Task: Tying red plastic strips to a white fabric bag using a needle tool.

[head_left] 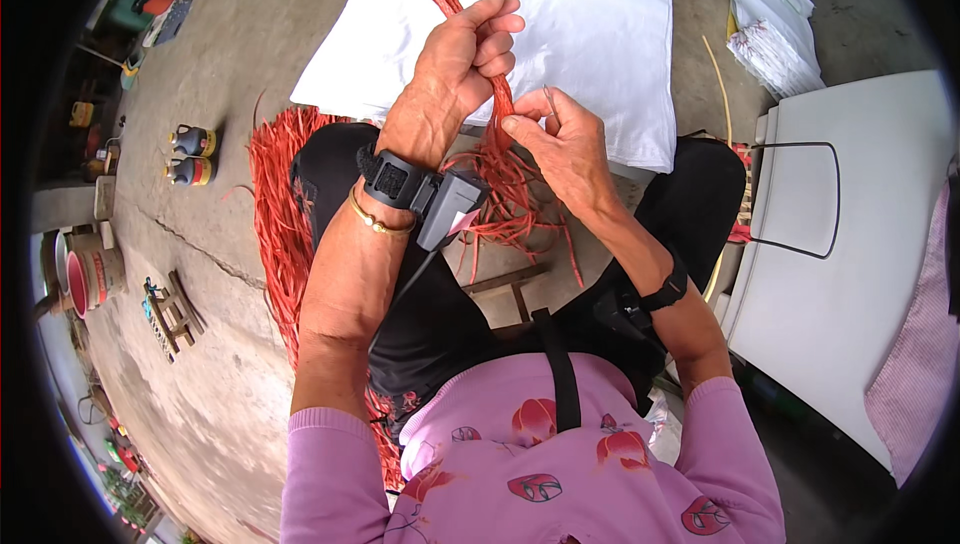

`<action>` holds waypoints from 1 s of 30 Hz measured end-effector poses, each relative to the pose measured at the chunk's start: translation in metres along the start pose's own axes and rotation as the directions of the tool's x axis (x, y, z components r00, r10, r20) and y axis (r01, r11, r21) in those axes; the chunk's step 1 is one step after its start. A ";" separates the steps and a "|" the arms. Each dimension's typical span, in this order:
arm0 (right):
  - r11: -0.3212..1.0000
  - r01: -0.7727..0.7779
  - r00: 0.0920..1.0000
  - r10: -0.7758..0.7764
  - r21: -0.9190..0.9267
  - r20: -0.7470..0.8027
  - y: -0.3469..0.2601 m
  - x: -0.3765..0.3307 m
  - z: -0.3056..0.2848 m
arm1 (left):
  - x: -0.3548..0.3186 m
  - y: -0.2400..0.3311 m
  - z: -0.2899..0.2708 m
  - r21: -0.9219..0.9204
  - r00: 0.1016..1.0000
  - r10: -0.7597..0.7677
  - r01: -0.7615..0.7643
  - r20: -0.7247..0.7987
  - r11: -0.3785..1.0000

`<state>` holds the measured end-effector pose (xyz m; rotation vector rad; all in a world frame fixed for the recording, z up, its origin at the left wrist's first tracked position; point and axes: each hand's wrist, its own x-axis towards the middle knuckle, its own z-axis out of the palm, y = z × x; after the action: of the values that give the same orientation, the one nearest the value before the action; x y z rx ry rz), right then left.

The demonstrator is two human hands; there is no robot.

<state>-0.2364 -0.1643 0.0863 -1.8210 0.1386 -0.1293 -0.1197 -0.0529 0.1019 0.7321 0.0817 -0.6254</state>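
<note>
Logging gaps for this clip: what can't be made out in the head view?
- Red strips: the stretch inside the left hand is hidden by its closed fingers.
- Right hand: its palm faces away, so the grip on the strips is unclear.
- Strip pile: partly hidden behind the left forearm and leg.
- Bottles: too small to identify.

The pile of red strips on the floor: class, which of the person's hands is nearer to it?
Left. The left hand grips the bundle of red strips on the side above the pile of red strips; the right hand pinches strips farther from it.
</note>
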 end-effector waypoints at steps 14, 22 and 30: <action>0.885 -0.300 0.945 0.225 0.356 0.236 -0.005 0.005 -0.026 | -0.004 -0.007 0.009 0.284 0.989 0.130 -0.103 -0.077 0.953; 0.928 -0.281 0.943 0.221 0.243 0.249 0.002 0.002 -0.049 | 0.005 0.023 -0.004 0.099 0.945 0.279 -0.266 -0.168 0.959; 0.920 -0.262 0.958 0.211 0.292 0.196 0.005 0.001 -0.056 | 0.003 0.034 -0.013 0.135 0.899 0.362 -0.338 -0.248 0.932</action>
<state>-0.2446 -0.2191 0.0957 -1.4736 0.2114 0.1603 -0.0962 -0.0264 0.1119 0.8906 0.1698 -0.1814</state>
